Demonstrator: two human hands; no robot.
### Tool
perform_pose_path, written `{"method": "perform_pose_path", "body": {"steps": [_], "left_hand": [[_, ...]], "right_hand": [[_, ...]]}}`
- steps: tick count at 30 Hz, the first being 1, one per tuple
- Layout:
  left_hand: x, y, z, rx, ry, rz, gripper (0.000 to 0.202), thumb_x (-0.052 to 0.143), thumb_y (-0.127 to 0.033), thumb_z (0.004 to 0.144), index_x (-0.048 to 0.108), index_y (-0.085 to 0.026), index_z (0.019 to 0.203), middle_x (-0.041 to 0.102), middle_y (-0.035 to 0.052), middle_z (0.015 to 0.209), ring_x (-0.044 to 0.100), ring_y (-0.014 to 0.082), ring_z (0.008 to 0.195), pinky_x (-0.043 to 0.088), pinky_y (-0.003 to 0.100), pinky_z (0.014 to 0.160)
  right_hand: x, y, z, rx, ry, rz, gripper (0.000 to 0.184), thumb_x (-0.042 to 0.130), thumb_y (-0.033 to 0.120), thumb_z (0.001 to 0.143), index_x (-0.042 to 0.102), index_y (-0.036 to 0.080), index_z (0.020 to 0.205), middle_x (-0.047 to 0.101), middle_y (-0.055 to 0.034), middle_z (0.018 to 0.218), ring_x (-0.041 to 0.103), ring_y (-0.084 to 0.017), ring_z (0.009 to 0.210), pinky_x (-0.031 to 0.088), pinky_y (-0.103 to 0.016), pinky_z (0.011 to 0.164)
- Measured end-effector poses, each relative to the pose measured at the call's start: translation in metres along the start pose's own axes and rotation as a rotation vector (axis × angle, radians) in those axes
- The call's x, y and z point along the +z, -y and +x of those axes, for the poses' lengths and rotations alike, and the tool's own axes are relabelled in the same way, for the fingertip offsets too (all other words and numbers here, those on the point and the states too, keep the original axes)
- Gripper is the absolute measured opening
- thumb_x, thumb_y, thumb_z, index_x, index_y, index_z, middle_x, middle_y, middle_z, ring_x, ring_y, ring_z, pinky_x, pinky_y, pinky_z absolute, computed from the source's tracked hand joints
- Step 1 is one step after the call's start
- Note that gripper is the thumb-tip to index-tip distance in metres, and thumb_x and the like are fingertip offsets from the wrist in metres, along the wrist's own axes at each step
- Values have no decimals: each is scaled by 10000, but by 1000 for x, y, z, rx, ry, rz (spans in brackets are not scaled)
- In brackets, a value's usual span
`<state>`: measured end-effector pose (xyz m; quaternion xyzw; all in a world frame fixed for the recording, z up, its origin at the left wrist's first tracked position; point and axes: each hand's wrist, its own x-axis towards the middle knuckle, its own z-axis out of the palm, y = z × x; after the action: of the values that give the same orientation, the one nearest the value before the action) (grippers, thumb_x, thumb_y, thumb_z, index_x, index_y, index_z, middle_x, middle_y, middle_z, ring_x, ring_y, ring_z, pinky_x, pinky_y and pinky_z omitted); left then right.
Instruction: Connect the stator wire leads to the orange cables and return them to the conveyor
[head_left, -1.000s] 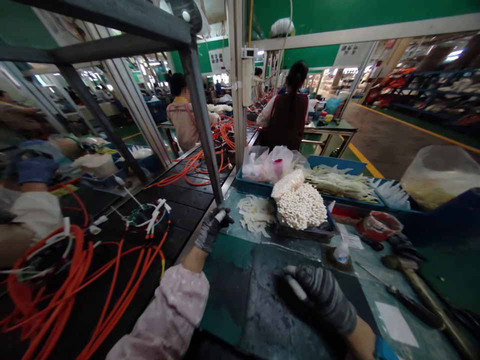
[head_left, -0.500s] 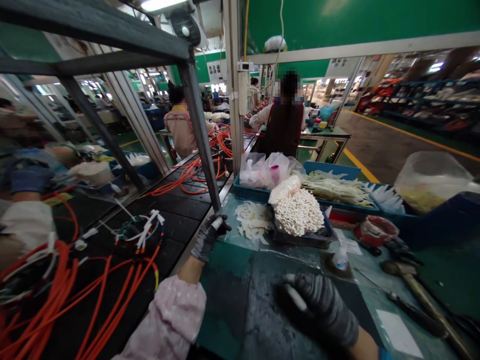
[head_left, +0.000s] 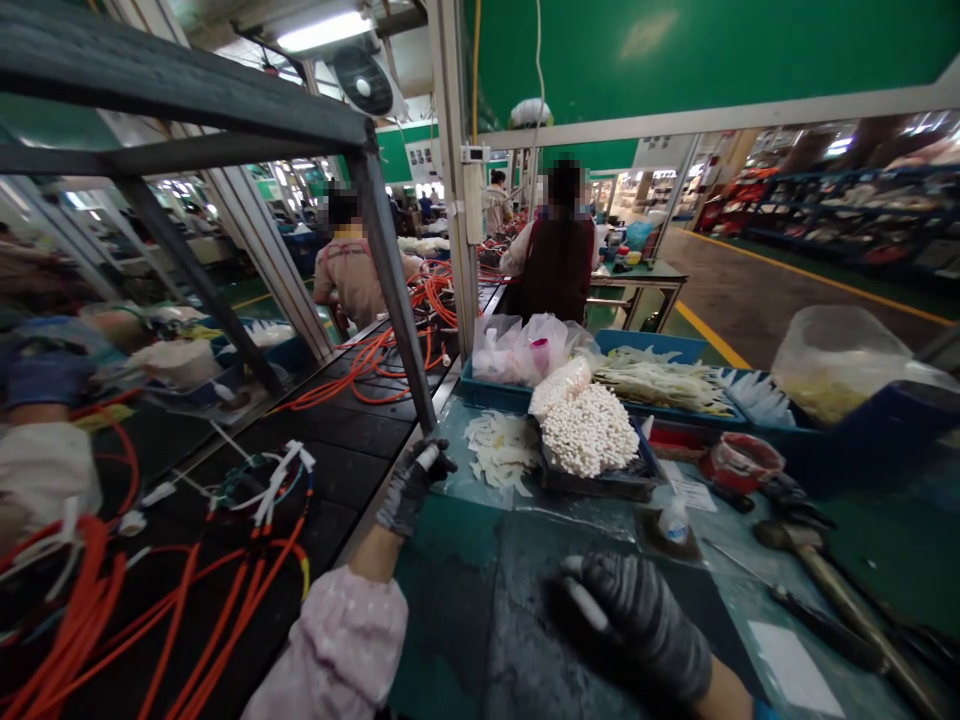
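The left hand (head_left: pixel 412 490) and the right hand (head_left: pixel 637 625) are both gloved and both closed, each grasping one white item. The left fingers curl around a short white piece (head_left: pixel 427 456), with its end showing past the fingertips. This hand sits at the near edge of the bench, just beside the upright steel post (head_left: pixel 390 290). The right hand rests low over the dark bench mat (head_left: pixel 450 600) and clenches a longer white piece (head_left: pixel 586 605), which lies across the palm with one end exposed. (A closed wrap with the end left free is a secure hold, and the exposed end stays visible.)

The hands stand well apart, with bare mat between them. A pink sleeve (head_left: pixel 337 640) covers the left forearm.

Supplies lie within reach ahead. A heap of small white parts (head_left: pixel 589 430) sits in a dark tray (head_left: pixel 600 485), with flat white pieces (head_left: pixel 501 450) loose on the bench to its left. Behind them is a blue crate (head_left: pixel 652 345) holding bagged stock. A screwdriver (head_left: pixel 817 622) and a mallet (head_left: pixel 847 590) lie to the right. Left of the post, orange cables (head_left: pixel 217 590) lie across a black conveyor (head_left: pixel 337 430), their white-tagged ends grouped together.
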<state>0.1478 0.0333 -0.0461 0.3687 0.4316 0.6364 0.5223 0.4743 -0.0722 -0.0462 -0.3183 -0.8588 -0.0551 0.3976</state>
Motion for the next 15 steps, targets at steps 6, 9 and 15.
{"method": "perform_pose_path", "body": {"steps": [6,9,15], "left_hand": [[6,-12,-4,-38,-18,-11,490,936,-536,536,780,-165,815,729,48,622,684,178,581,487,252,572],[6,-11,-4,-42,-27,-16,513,941,-534,508,783,-168,830,729,46,622,683,181,580,492,257,568],[1,-4,1,-37,-19,-11,469,937,-519,550,764,-168,809,706,27,617,682,181,585,505,272,593]], "right_hand": [[-2,3,7,-25,-32,7,192,506,226,1069,694,189,1072,765,-39,776,700,-129,609,504,-223,580],[-3,4,8,-31,-43,-7,189,483,240,1085,666,188,1087,757,-20,762,702,-131,596,494,-231,559],[-3,5,8,-25,-38,-11,182,501,237,1075,677,189,1062,752,-26,752,691,-130,591,488,-228,564]]}}
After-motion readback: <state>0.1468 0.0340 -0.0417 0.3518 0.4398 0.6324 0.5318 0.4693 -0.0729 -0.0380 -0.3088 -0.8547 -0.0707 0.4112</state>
